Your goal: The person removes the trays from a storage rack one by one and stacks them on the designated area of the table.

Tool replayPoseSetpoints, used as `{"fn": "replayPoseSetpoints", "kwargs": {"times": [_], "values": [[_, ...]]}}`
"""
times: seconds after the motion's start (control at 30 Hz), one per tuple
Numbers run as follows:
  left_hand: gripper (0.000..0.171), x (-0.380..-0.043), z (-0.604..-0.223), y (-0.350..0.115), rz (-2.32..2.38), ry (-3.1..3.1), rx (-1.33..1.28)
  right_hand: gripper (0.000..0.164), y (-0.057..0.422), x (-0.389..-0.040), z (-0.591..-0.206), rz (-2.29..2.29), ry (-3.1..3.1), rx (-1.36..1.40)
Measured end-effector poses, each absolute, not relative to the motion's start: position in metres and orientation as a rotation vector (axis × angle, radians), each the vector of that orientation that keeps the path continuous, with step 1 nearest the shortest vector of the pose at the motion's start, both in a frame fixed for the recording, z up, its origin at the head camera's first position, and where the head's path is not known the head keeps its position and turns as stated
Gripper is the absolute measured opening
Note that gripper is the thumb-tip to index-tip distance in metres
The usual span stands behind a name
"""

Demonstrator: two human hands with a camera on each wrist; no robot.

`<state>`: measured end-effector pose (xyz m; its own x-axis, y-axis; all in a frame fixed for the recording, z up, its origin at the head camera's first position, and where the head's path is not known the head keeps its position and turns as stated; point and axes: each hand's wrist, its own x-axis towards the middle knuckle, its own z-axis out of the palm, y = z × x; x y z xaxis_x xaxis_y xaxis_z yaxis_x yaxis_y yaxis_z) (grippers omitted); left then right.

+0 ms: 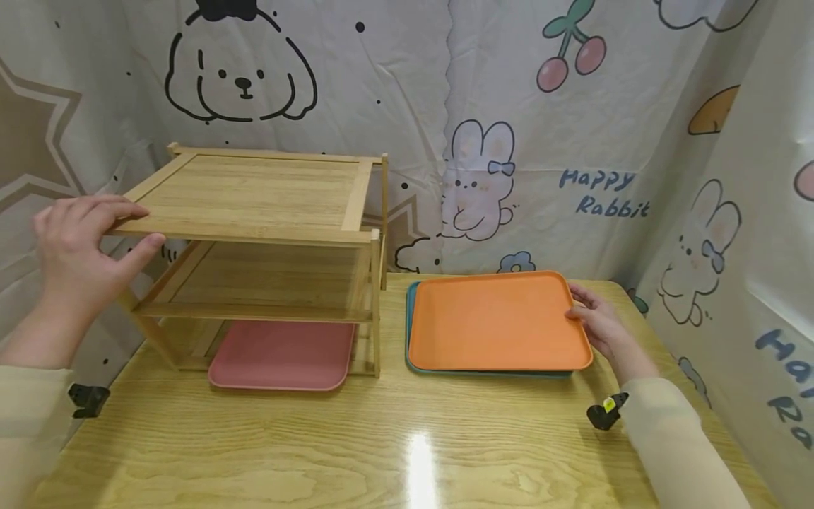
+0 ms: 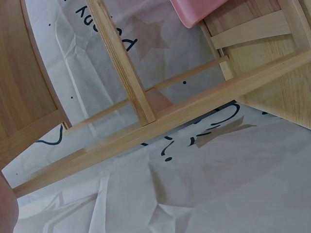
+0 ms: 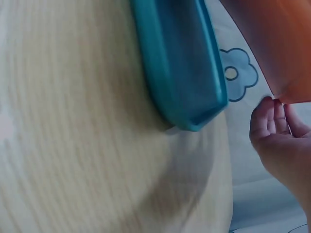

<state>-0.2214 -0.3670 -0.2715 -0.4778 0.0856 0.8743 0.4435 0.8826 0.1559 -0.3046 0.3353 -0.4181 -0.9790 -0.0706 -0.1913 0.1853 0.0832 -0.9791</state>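
Observation:
My left hand (image 1: 83, 247) grips the front left corner of a three-tier wooden shelf rack (image 1: 267, 194), fingers over the top board and thumb at its front edge. On the right, my right hand (image 1: 600, 325) pinches the right end of an orange tray (image 1: 496, 322). In the right wrist view that tray's end is raised well above a teal tray (image 3: 180, 63), which lies on the table. From the head view the orange tray covers most of the teal one. A pink tray (image 1: 280, 357) lies on the rack's bottom level, its front part sticking out.
The wood-grain table (image 1: 356, 452) extends in front of the rack and trays. A printed cloth (image 1: 407, 92) with cartoon figures hangs behind and on both sides. The rack's middle board (image 1: 267, 279) sits between the top board and the pink tray.

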Motion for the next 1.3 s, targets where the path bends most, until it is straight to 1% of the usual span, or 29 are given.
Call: {"fn": "replayPoseSetpoints", "kwargs": {"times": [0.13,0.4,0.8,0.93,1.07,1.3], "values": [[0.085,-0.222,-0.272,-0.368,-0.440,-2.041,-0.379,0.072,0.334,-0.306,-0.427,-1.862,2.296,0.149],[0.086,-0.222,-0.273,-0.370,-0.440,-2.045,-0.369,0.069,0.332,-0.312,-0.443,-1.656,2.497,0.059],[0.085,-0.220,-0.275,-0.370,-0.456,-2.045,-0.361,0.070,0.327,-0.319,-0.454,-1.609,2.532,0.030],[0.085,-0.221,-0.275,-0.370,-0.454,-2.045,-0.362,0.067,0.327,-0.321,-0.458,-1.527,2.613,0.026],[0.081,-0.220,-0.275,-0.370,-0.453,-2.060,-0.358,0.066,0.327,-0.322,-0.460,-1.452,2.670,0.011],[0.078,-0.220,-0.274,-0.368,-0.457,-2.076,-0.361,0.064,0.322,-0.319,-0.456,-1.280,2.777,-0.002]]}}
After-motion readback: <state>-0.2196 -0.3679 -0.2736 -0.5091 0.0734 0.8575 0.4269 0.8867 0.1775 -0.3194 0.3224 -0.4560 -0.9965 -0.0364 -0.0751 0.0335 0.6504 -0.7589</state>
